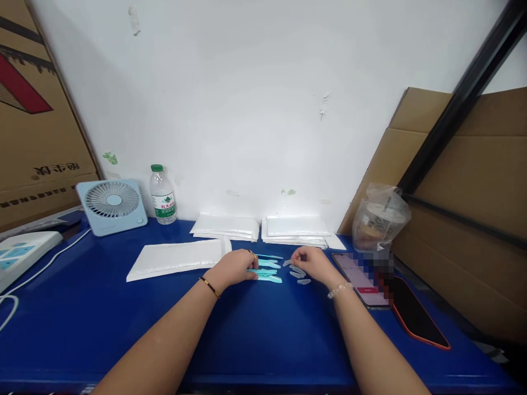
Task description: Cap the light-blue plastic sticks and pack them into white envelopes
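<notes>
My left hand (239,266) is curled over the left ends of several slim teal plastic tools (268,272) lying side by side on the blue table (263,340). Their exact kind is too small to make out, and my fingers hide part of them. Just to the right lie several small, narrow, translucent plastic pieces (303,281). With thumb and fingers pinched, my right hand (310,262) is at the uppermost translucent piece (287,263).
White padded envelopes (177,259) lie left of my hands, with two more stacks (225,226) by the wall. A light-blue fan (112,206), water bottle (163,197) and power strip (28,252) stand left. Two phones (420,312) and a bagged drink cup (381,219) are right.
</notes>
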A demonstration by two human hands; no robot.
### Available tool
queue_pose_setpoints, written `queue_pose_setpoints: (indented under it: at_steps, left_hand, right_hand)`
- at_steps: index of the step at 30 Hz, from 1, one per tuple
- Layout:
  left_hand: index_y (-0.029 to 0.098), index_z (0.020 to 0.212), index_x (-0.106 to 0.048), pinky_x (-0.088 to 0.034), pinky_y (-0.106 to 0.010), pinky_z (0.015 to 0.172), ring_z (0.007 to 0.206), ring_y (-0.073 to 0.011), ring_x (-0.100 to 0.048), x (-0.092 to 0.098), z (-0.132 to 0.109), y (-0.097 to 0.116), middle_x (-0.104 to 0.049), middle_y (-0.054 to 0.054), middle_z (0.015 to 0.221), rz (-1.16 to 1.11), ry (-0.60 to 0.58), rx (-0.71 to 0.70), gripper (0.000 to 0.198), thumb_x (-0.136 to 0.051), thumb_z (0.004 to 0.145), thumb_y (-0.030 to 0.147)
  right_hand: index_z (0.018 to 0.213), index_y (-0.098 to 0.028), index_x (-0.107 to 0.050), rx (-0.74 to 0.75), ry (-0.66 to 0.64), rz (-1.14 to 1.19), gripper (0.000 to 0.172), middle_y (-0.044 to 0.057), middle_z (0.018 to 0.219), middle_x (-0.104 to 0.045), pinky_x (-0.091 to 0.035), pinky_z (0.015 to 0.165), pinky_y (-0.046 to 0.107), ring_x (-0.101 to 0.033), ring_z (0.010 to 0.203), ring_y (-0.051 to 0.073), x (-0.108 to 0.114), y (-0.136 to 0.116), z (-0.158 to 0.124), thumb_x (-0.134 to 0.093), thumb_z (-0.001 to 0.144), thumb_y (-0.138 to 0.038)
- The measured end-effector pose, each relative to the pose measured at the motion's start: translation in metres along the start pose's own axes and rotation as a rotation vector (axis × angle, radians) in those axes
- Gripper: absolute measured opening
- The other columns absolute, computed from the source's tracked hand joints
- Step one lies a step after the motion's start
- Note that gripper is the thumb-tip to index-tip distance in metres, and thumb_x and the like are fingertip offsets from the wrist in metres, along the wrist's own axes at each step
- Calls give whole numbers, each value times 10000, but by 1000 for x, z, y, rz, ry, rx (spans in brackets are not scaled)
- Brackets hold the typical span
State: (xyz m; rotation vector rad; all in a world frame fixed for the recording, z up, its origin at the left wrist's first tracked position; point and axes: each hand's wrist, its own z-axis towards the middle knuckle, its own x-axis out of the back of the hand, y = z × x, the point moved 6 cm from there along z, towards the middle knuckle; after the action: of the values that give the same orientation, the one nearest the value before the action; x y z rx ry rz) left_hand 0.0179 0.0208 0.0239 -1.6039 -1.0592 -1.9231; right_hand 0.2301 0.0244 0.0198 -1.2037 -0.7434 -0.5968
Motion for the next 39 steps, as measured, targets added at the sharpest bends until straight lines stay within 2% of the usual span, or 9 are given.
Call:
queue_pose_setpoints:
  at_steps: [4,10,13,17,22,25,31,36,39]
  left_hand:
    - [220,808,-655,-325,-244,547,740,-178,-569,0,2,1,-658,-20,849,-39,3,-4,179,-655,699,362]
    - [188,764,-671,-328,-235,540,671,-160,-557,12,1,-3,-659,-37,770,-177,56,25,269,-514,790,405]
    - [173,772,-637,-350,-229,543,623,-145,-543,16,0,-3,-628,-28,724,-323,102,48,352,-430,833,451]
    - [172,856,-594,-357,-223,512,543,-124,-502,11,1,-4,-554,5,642,-533,77,106,397,-394,838,514]
    - [177,835,-590,-340,-222,517,545,-116,-425,9,3,-1,-520,9,651,-586,76,68,416,-369,845,529]
    - [172,833,-595,-353,-227,543,573,-127,-442,9,3,3,-527,-1,666,-603,51,55,439,-355,846,538]
    - [179,836,-602,-354,-226,557,592,-126,-447,11,2,6,-514,8,663,-601,37,43,425,-357,852,526]
    - [180,817,-592,-344,-223,541,577,-123,-438,11,2,5,-514,9,656,-596,39,56,411,-366,849,522]
    - [179,806,-591,-337,-221,531,571,-122,-428,11,2,5,-509,8,652,-593,41,59,414,-365,848,524]
  right_hand:
    - [658,-174,-651,-9,-170,-138,55,12,609,-649,-382,493,214,-567,540,131,-3,0,-10,-660,631,-221]
    - [563,-174,-613,48,-61,-249,94,18,583,-633,-373,500,222,-566,551,139,-7,-12,-9,-558,582,-99]
    - [604,-173,-596,19,0,-49,66,7,560,-620,-391,489,217,-564,518,130,-4,-10,-6,-552,608,-124]
    - [701,-168,-565,-74,40,419,78,0,533,-606,-407,441,209,-541,453,114,-4,-3,-2,-567,697,-245]
    - [727,-155,-568,-103,104,874,141,9,590,-624,-416,445,195,-559,499,105,-8,-11,0,-636,690,-273]
    - [845,-167,-593,-121,151,1086,245,7,668,-647,-457,486,210,-590,549,112,-7,-15,-2,-706,657,-274]
    - [858,-165,-639,-156,149,1138,300,44,770,-667,-514,598,249,-655,735,173,-10,-17,-3,-762,635,-324]
    - [818,-169,-650,-113,181,1069,231,-4,634,-595,-409,457,187,-579,562,106,-2,-15,-3,-729,673,-332]
    - [808,-180,-625,-66,164,1016,193,2,655,-610,-407,481,202,-576,570,113,3,-16,-4,-701,692,-313]
